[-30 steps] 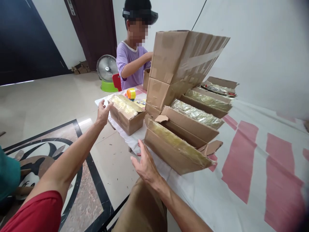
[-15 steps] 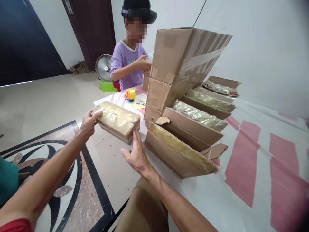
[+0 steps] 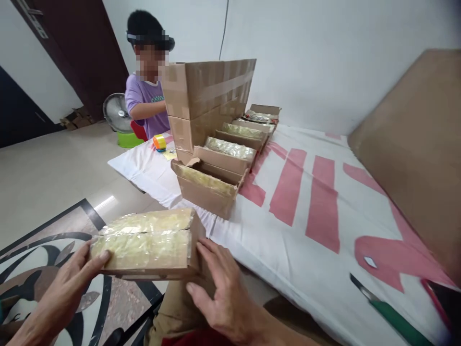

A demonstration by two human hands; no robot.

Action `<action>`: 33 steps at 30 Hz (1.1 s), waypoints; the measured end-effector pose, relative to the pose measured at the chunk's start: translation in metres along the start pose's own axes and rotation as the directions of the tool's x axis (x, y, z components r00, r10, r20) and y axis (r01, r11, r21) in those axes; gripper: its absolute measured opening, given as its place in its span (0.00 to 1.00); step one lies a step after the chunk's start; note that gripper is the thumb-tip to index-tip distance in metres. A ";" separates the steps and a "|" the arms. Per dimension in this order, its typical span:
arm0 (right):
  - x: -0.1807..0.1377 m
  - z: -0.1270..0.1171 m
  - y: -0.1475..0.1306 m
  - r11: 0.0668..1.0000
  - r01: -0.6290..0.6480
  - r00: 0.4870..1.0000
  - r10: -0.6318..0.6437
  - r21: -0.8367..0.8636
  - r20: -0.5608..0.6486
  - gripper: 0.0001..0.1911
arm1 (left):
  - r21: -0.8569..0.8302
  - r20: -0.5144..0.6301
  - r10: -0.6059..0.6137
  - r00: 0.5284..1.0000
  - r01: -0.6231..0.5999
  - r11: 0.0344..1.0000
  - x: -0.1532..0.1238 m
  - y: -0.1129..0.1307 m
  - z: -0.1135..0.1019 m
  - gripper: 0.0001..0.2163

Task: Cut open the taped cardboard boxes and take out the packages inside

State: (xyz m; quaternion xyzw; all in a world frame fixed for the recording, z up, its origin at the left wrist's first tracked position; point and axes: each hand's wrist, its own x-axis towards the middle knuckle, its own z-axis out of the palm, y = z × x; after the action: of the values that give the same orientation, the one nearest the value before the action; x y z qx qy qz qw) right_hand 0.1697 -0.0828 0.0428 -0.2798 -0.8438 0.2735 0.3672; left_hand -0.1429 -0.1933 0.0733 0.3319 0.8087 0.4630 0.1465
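Observation:
I hold a small taped cardboard box [image 3: 147, 242], its top sealed in yellowish clear tape, close to my lap at the table's near edge. My left hand [image 3: 66, 293] grips its left end, thumb on the front. My right hand [image 3: 219, 293] presses its right end, fingers wrapped against the side. On the table stands a row of several similar open boxes [image 3: 211, 185], leaning against a tall cardboard carton [image 3: 207, 96].
A white cloth with red stripes [image 3: 306, 211] covers the table. A green-handled knife [image 3: 387, 315] lies at the near right. A large cardboard sheet [image 3: 414, 149] leans at right. Another person in a purple shirt [image 3: 144, 103] works at the far end, beside a tape roll [image 3: 159, 142] and a fan [image 3: 117, 113].
I lifted the taped box off the table's far corner and drew it toward my lap with both hands. My view swung right, showing the knife and cardboard sheet.

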 end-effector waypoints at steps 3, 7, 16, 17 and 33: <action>-0.044 -0.044 0.005 0.997 -0.039 0.989 0.030 -0.060 -0.146 0.36 | -0.061 0.255 -0.021 0.967 0.038 0.997 -0.033 0.039 0.032 0.27; -0.094 -0.088 0.016 0.975 -0.188 0.930 0.138 -0.119 -0.340 0.31 | -0.178 0.406 0.182 0.896 -0.118 0.977 -0.061 0.072 0.089 0.26; -0.132 -0.150 0.076 0.805 -0.591 0.622 0.418 -0.048 -0.662 0.28 | -0.514 0.428 0.502 0.752 -0.254 0.819 -0.079 0.137 0.241 0.29; -0.131 -0.153 0.086 0.794 -0.607 0.606 0.433 -0.037 -0.667 0.27 | -0.529 0.433 0.514 0.740 -0.253 0.810 -0.077 0.141 0.258 0.30; -0.139 -0.116 0.160 0.775 -0.613 0.500 0.532 0.155 -0.683 0.27 | -0.377 0.141 0.325 0.935 -0.253 0.891 -0.028 0.053 0.265 0.32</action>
State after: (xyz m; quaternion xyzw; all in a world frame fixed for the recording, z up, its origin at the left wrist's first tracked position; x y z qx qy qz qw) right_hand 0.3829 -0.0355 -0.0613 -0.6438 -0.5138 0.2076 0.5277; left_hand 0.0428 -0.0211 -0.0237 0.4621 0.6349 0.5812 0.2134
